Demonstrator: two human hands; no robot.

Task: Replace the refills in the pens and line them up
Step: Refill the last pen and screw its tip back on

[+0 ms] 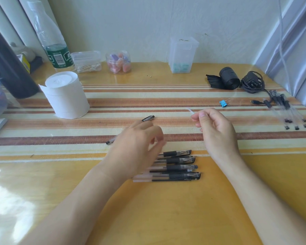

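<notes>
Striped desk [148, 209], right hand [214, 128] pinching refill [191, 111]

Left hand [138, 138] motion-blurred, hiding pen [148, 118] middle, pen row [177, 165] left ends.

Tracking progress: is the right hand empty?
No, the right hand pinches a thin clear refill above the table.

Row of black-gripped clear plastic pens [177, 165] lies on the yellow wooden table [166, 209], nearest you. Behind it, one black-capped clear pen [148, 118] lies slantwise under your left hand [138, 145]. In your right hand [214, 128], a thin clear refill [191, 111]. Far left, a white tissue roll [65, 96]; behind right, a small blue binder clip [223, 103].
</notes>
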